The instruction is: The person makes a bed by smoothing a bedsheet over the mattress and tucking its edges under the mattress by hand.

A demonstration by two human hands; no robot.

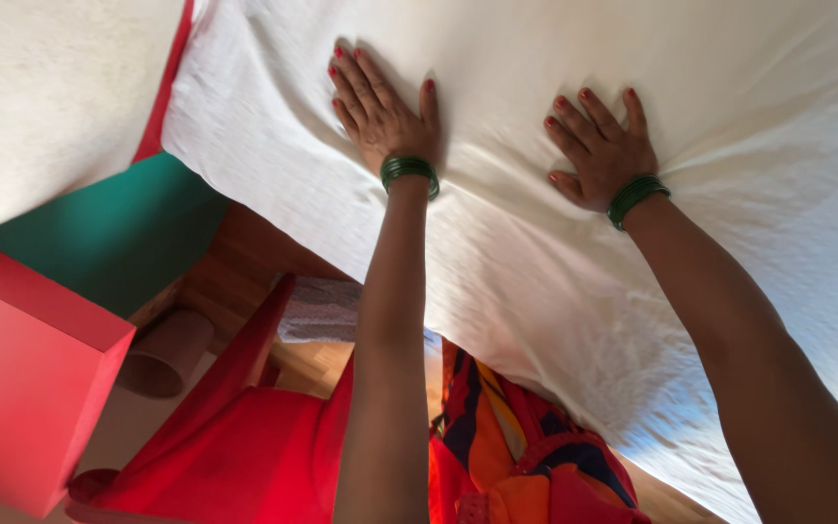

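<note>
A wide white sheet [535,252] covers a flat surface that fills most of the view. My left hand [377,109] lies flat on it, palm down, fingers spread, a stack of green bangles at the wrist. My right hand [598,146] presses flat on the sheet a little to the right, also palm down with spread fingers and green bangles. Both hands hold nothing. The cloth shows small creases around the right hand. Both forearms reach in from the bottom of the view.
A red edge [165,92] runs along the sheet's left side beside a cream wall [41,97]. Below are a green panel [109,243], a red box [26,378], a brown cylinder [169,351], red cloth [244,446] and my orange patterned garment [506,446].
</note>
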